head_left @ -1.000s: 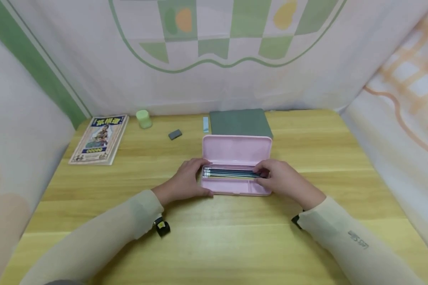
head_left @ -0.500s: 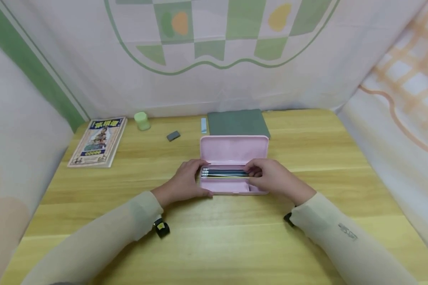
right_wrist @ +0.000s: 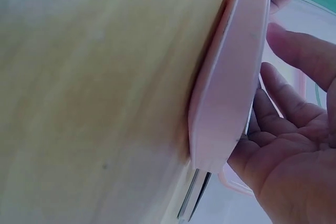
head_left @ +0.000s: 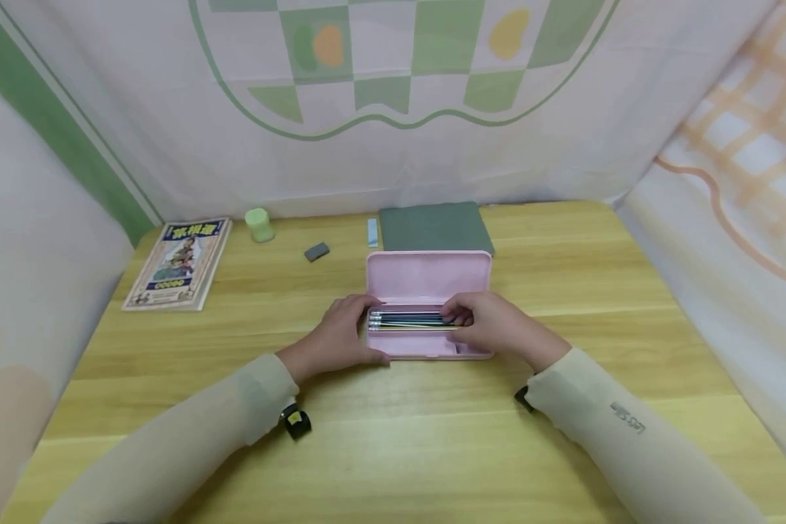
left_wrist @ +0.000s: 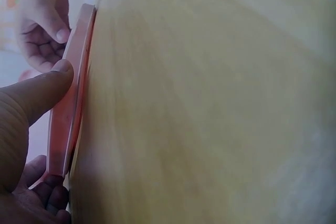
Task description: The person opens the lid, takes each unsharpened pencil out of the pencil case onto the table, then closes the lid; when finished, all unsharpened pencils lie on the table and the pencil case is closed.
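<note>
Left grip (head_left: 337, 336) clasped case (head_left: 426, 280) at nine o'clock, right grip (head_left: 491, 324) pinched pencils (head_left: 406, 320); risked spilling if jerked.

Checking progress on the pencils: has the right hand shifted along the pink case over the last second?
Yes. The right hand has slid left along the pencils, toward the left hand, measured against the pink case.

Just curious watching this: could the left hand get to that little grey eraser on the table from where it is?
Probably yes. The left hand rests at the pink case's left end, and the table between it and the grey eraser looks bare.
</note>
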Demonstrator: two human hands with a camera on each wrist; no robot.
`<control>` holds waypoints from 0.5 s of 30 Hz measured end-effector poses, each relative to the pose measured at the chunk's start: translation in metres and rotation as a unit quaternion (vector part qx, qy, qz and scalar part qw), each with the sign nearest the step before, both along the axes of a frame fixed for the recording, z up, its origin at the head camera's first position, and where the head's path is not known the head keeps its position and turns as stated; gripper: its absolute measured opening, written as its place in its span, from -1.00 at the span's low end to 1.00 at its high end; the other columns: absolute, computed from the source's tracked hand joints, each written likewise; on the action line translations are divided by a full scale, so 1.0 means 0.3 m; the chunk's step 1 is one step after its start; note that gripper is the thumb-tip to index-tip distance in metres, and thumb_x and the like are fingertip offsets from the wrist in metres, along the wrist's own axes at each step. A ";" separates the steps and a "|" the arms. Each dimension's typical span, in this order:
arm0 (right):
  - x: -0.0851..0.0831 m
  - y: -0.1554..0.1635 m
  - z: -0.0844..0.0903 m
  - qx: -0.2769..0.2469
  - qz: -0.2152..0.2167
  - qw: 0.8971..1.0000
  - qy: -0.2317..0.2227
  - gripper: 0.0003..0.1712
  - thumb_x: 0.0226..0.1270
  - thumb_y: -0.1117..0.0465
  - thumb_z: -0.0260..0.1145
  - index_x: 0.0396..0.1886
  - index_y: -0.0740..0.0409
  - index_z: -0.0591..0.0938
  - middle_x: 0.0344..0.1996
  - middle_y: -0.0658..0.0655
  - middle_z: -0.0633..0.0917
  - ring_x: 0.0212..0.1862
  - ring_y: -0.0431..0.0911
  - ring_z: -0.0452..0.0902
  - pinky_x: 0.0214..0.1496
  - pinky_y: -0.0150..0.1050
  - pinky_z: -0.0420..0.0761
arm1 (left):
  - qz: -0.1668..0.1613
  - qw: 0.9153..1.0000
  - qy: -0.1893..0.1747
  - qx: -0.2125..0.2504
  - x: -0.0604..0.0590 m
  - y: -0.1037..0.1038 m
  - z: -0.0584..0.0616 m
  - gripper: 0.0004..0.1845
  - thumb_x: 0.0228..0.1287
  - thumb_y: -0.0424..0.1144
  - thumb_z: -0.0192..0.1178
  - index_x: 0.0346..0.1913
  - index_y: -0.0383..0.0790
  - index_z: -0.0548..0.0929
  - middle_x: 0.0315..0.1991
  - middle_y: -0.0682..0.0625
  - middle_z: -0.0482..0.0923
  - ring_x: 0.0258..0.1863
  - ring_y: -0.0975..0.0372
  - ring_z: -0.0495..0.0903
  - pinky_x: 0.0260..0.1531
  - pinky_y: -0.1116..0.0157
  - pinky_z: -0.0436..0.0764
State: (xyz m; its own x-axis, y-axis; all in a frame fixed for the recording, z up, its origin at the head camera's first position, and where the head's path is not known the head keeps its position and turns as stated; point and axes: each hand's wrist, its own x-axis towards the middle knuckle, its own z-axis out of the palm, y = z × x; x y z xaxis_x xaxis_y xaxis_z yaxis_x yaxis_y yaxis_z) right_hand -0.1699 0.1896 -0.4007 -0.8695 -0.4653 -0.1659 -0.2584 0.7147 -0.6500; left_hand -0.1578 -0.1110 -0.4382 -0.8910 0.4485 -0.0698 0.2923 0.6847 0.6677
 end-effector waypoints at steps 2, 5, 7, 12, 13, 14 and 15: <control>0.001 -0.004 0.002 0.003 0.002 1.000 0.002 -0.66 0.24 0.26 0.57 -0.01 0.18 0.73 -0.19 0.03 0.74 -0.11 -0.09 0.63 0.04 -0.10 0.66 | 0.000 1.000 0.001 0.001 0.003 0.000 0.004 0.09 -0.14 0.17 0.68 0.45 -0.15 0.39 0.46 -0.07 0.36 0.44 0.04 0.26 0.48 0.07 0.23; -0.001 -0.011 0.003 0.009 0.001 1.000 -0.002 -0.66 0.25 0.26 0.56 0.01 0.16 0.72 -0.18 -0.01 0.75 -0.11 -0.11 0.63 0.04 -0.11 0.66 | 0.001 1.000 0.000 0.004 0.006 0.002 0.008 0.08 -0.13 0.17 0.68 0.45 -0.15 0.39 0.45 -0.07 0.36 0.43 0.03 0.27 0.47 0.06 0.25; -0.003 -0.015 0.001 0.010 0.000 1.000 -0.005 -0.66 0.26 0.27 0.55 0.01 0.16 0.72 -0.18 -0.03 0.75 -0.11 -0.12 0.63 0.04 -0.12 0.67 | 0.002 1.000 -0.002 0.005 0.008 0.004 0.011 0.08 -0.13 0.17 0.68 0.45 -0.15 0.38 0.45 -0.08 0.37 0.42 0.03 0.27 0.46 0.05 0.25; -0.005 -0.027 0.001 0.011 0.000 1.000 -0.006 -0.71 0.28 0.30 0.51 -0.01 0.20 0.72 -0.23 -0.04 0.75 -0.12 -0.13 0.64 0.03 -0.13 0.66 | 0.001 1.000 -0.005 0.001 0.011 0.006 0.015 0.08 -0.11 0.17 0.67 0.45 -0.16 0.38 0.46 -0.07 0.36 0.43 0.04 0.27 0.47 0.07 0.25; -0.005 -0.029 0.002 0.011 0.001 1.000 -0.004 -0.73 0.29 0.32 0.50 -0.02 0.21 0.72 -0.24 -0.03 0.75 -0.13 -0.13 0.64 0.02 -0.13 0.67 | 0.001 1.000 -0.005 0.001 0.012 0.005 0.015 0.08 -0.12 0.17 0.67 0.45 -0.16 0.38 0.46 -0.08 0.36 0.43 0.03 0.27 0.47 0.07 0.25; -0.004 -0.032 0.004 0.014 0.000 1.000 -0.001 -0.75 0.29 0.33 0.48 -0.05 0.21 0.73 -0.26 -0.03 0.74 -0.14 -0.13 0.64 0.01 -0.14 0.67 | 0.002 1.000 -0.004 0.001 0.012 0.005 0.015 0.08 -0.12 0.17 0.67 0.45 -0.16 0.38 0.46 -0.08 0.36 0.43 0.03 0.27 0.47 0.07 0.24; -0.004 -0.035 0.005 0.016 -0.001 1.000 0.002 -0.78 0.29 0.34 0.47 -0.07 0.21 0.73 -0.27 -0.02 0.74 -0.15 -0.14 0.63 0.00 -0.15 0.67 | 0.002 1.000 -0.004 0.000 0.012 0.005 0.016 0.09 -0.12 0.18 0.67 0.45 -0.16 0.38 0.46 -0.07 0.36 0.43 0.03 0.27 0.47 0.07 0.24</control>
State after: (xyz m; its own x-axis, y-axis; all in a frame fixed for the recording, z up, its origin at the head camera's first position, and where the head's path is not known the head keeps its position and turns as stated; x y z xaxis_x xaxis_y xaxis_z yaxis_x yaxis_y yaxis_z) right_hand -0.1711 0.1791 -0.3991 -0.8707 -0.4588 -0.1771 -0.2603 0.7355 -0.6255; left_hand -0.1541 -0.1097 -0.4334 -0.8926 0.4442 -0.0773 0.2834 0.6861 0.6701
